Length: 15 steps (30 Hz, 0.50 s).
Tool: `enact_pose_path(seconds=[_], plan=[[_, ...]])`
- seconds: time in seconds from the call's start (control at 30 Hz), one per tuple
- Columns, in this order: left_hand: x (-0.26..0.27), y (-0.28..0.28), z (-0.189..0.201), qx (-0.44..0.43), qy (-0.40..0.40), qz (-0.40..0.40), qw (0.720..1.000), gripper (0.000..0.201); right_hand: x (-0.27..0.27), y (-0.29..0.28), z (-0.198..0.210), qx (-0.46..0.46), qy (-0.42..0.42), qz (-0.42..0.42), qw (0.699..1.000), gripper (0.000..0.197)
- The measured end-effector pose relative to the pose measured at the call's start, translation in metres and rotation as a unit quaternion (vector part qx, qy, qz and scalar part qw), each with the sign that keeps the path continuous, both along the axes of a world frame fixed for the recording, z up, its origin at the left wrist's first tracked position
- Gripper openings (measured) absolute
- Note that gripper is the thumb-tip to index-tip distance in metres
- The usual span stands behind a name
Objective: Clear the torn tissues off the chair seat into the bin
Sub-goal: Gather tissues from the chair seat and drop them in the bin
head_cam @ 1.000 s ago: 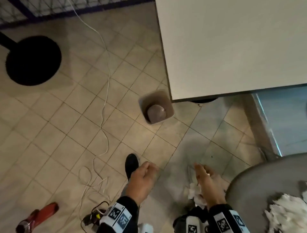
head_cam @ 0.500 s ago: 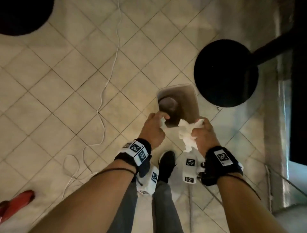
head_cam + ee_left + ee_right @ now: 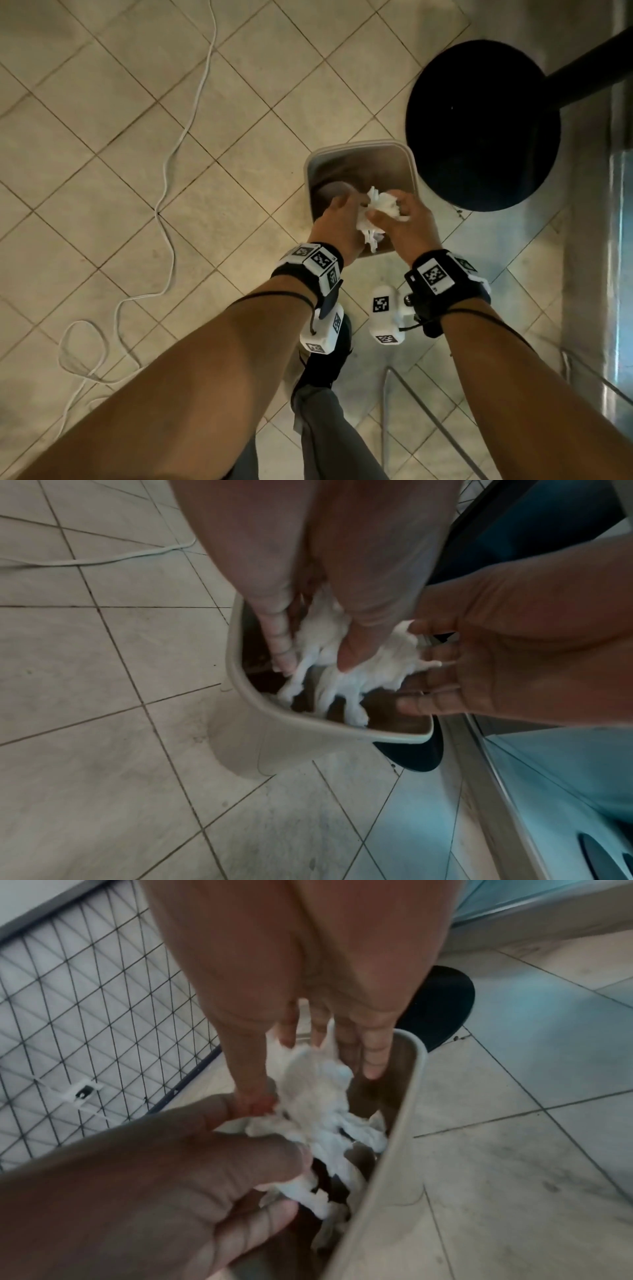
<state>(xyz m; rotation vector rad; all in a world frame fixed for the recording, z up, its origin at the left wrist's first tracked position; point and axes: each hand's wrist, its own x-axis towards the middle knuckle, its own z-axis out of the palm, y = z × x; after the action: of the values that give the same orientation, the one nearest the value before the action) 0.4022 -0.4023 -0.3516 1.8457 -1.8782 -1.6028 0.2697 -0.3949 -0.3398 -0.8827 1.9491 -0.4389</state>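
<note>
A wad of torn white tissues (image 3: 383,205) hangs over the mouth of the beige bin (image 3: 359,145), between my two hands. My left hand (image 3: 337,219) pinches the wad from the left, thumb and fingers curled round its strips (image 3: 377,669). My right hand (image 3: 394,216) is on the wad's right side. In the wrist views its fingers (image 3: 373,1066) are nearly straight and spread, and the tissues (image 3: 315,1110) lie against them. Loose strips dangle inside the bin's rim (image 3: 404,1110). The chair seat is out of view.
A black round stand base (image 3: 479,126) sits on the tiled floor just right of the bin. A white cable (image 3: 171,164) snakes across the floor on the left. My black shoe (image 3: 329,363) and a metal leg (image 3: 411,387) are below the hands. A wire mesh panel (image 3: 85,1015) stands beyond.
My view swung from the chair to straight above the bin. Both hands moved forward over the bin's mouth, and the left hand took hold of the wad that the right hand carried.
</note>
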Motion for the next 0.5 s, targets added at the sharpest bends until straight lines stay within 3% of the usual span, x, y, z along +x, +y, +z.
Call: enact_pose_path(seconds=[0.13,0.3,0.4,0.5], plan=[[0.007,0.011,0.004,0.013,-0.015,-0.016,1.0,0.059,-0.007,0.023,0.009,0.072,0.031,0.095,0.992,0.052],[0.047,0.041,0.039,-0.014,0.003,0.023,1.0,0.052,-0.011,0.077,0.061,0.134,0.0,0.096,0.986,0.045],[0.09,0.073,0.063,0.038,-0.01,0.04,0.998,0.046,-0.008,0.127,0.09,0.164,0.008,0.118,0.979,0.042],[0.145,0.113,0.091,0.088,-0.038,0.004,0.995,0.037,-0.005,0.19,0.113,0.22,-0.001,0.115,0.969,0.041]])
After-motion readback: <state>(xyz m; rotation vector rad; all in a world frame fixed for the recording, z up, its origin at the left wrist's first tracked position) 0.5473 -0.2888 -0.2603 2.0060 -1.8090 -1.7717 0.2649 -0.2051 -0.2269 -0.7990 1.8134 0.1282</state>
